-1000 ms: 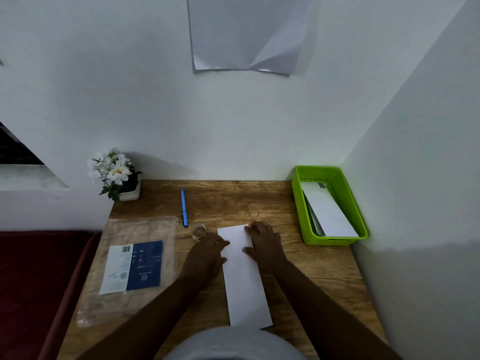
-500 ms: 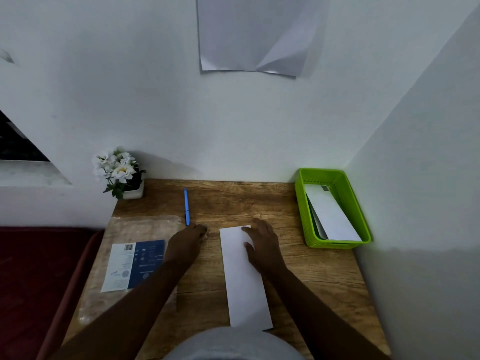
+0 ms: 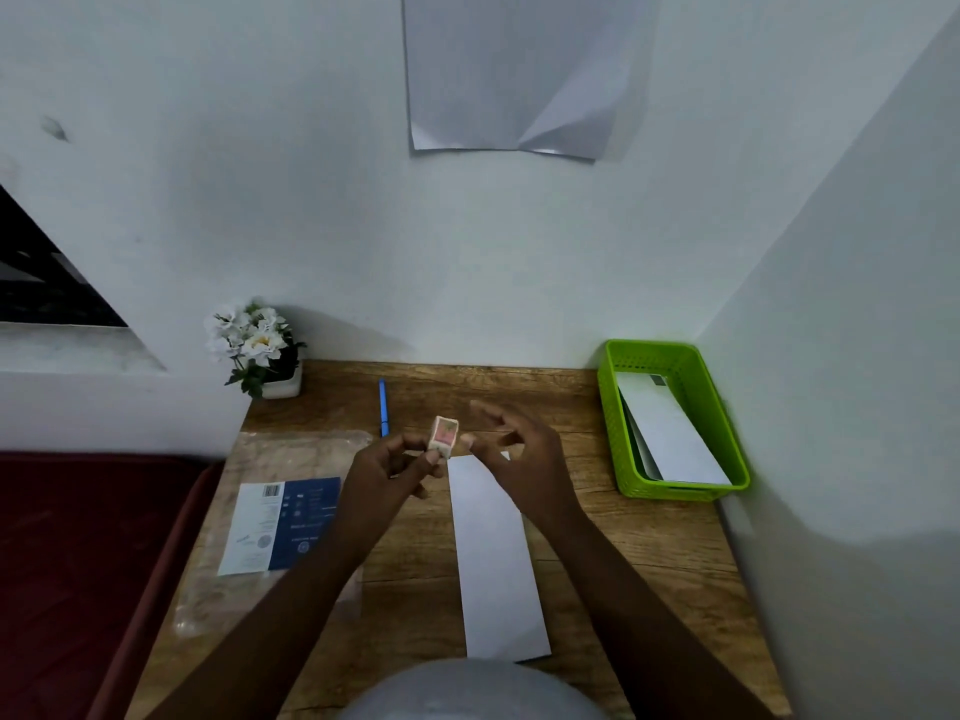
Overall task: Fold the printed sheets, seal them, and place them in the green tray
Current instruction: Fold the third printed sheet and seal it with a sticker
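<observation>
head view: wooden desk (image 3: 415,537) against white wall; left hand (image 3: 387,472) pinches tape roll (image 3: 443,433).

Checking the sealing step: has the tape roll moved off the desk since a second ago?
Yes. The tape roll is lifted off the desk, held in the left hand above the folded sheet.

Tape roll (image 3: 442,434) in left hand (image 3: 390,470)

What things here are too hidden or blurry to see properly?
Head view only:
- Far end of the folded sheet: the right hand covers it.
- Small roll in the left hand: blurred; tape or not, unclear.
- Papers in the green tray: lower ones covered by the top one.
- Packet label: print too small.
</observation>
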